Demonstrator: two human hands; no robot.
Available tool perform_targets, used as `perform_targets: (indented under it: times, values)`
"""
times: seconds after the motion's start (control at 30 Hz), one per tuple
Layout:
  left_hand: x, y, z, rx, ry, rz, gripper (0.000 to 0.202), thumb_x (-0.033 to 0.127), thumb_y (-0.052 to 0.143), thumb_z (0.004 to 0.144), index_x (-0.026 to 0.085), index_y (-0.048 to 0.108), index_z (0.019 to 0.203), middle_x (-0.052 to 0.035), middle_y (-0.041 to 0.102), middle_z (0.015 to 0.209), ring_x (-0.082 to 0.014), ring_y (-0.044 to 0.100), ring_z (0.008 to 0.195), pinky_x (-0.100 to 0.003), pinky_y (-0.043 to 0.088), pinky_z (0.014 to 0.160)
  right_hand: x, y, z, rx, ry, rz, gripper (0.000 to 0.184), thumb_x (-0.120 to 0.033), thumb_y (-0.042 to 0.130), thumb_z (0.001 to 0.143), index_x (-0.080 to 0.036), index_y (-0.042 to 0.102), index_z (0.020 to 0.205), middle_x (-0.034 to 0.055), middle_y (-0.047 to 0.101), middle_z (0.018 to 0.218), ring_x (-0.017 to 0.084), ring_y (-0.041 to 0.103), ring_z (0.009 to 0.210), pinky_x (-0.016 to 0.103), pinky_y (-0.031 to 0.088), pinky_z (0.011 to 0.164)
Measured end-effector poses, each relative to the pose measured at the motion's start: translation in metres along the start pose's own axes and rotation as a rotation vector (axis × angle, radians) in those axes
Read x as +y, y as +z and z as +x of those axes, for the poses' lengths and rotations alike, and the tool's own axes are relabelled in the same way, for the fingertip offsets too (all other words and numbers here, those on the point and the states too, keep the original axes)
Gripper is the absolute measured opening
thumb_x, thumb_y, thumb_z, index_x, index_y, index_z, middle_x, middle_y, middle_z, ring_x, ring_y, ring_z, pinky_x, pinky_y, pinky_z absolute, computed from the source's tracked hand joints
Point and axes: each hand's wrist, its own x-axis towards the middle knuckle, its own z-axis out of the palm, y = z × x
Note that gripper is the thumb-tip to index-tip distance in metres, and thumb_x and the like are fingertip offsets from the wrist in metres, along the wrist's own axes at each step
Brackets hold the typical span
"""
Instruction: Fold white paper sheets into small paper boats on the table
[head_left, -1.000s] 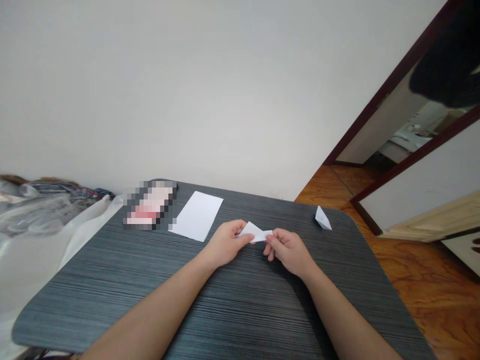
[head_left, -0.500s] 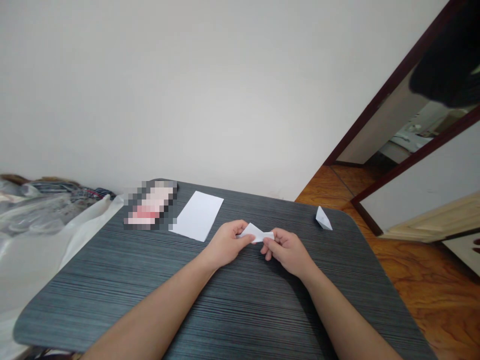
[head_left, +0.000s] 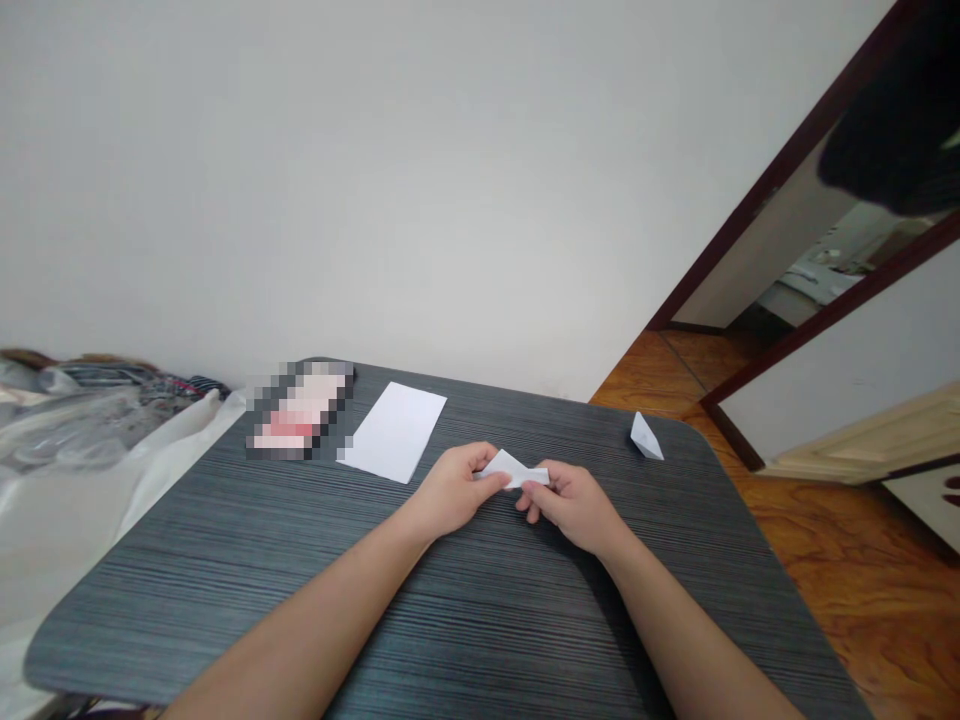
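A small folded piece of white paper (head_left: 506, 465) is held between both hands above the middle of the table. My left hand (head_left: 457, 490) pinches its left part, thumb on top and fingers behind. At its right end my right hand (head_left: 566, 500) grips the narrow strip between thumb and fingers. A pointed flap stands up near the left thumb. Flat on the table, left of my hands, lies white paper (head_left: 394, 432). Toward the far right corner sits a folded paper shape (head_left: 646, 437) with pointed ends, resembling a little boat.
The dark wood-grained table (head_left: 360, 610) has rounded corners and stands against a white wall (head_left: 450, 200). A blurred-out pinkish object (head_left: 300, 410) lies at its far left. Plastic-covered things (head_left: 97, 450) adjoin the left edge. Beyond the right side are wooden floor (head_left: 847, 540) and a doorway.
My right thumb has shifted slightly left along the folded paper, closer to the left thumb. Both hands keep their hold; the other papers stay put.
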Motion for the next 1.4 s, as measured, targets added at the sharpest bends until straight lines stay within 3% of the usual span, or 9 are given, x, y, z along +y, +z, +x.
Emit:
perform_targets:
  times: [0.63, 1.4]
  values:
    - [0.005, 0.001, -0.001, -0.009, 0.002, 0.028, 0.013, 0.026, 0.055, 0.075, 0.015, 0.061, 0.078, -0.0011, 0.062, 0.073, -0.014, 0.054, 0.068, -0.023, 0.039, 0.06, -0.008, 0.002, 0.0, 0.02, 0.006, -0.024, 0.015, -0.026, 0.054, 0.082, -0.016, 0.06, 0.073, 0.0015, 0.068, 0.063, 0.012, 0.062, 0.052, 0.022, 0.045, 0.053]
    - [0.01, 0.001, -0.003, -0.029, 0.031, 0.115, 0.018, 0.026, 0.055, 0.076, 0.018, 0.059, 0.092, 0.0024, 0.058, 0.068, -0.0112, 0.048, 0.06, -0.02, 0.032, 0.053, -0.007, 0.004, 0.0, -0.021, -0.022, -0.059, 0.018, -0.024, 0.051, 0.085, -0.015, 0.062, 0.075, 0.0021, 0.066, 0.062, 0.013, 0.061, 0.057, 0.024, 0.047, 0.059]
